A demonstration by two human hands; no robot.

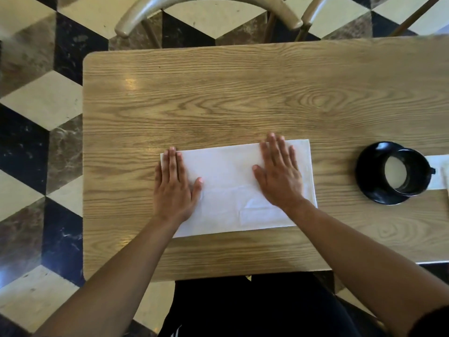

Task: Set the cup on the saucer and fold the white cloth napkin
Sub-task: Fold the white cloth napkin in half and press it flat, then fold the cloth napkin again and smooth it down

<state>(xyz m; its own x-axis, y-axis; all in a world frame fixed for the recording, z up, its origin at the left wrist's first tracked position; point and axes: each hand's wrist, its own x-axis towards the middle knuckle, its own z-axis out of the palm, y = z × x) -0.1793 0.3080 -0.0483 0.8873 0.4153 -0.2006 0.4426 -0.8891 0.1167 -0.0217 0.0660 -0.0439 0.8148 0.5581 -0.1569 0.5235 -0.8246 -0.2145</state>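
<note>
The white cloth napkin (233, 188) lies flat on the wooden table (243, 100) as a wide folded rectangle. My left hand (173, 186) presses flat on its left end, fingers straight. My right hand (279, 176) lies flat on its right part, fingers spread. At the right, a black cup (404, 173) with a pale inside stands on a black saucer (371, 176); its small handle points right.
A second white cloth or paper (437, 173) lies at the right edge behind the cup. Two wooden chairs (206, 10) stand at the table's far side. The floor is a checked tile pattern. The table's left edge is close to my left hand.
</note>
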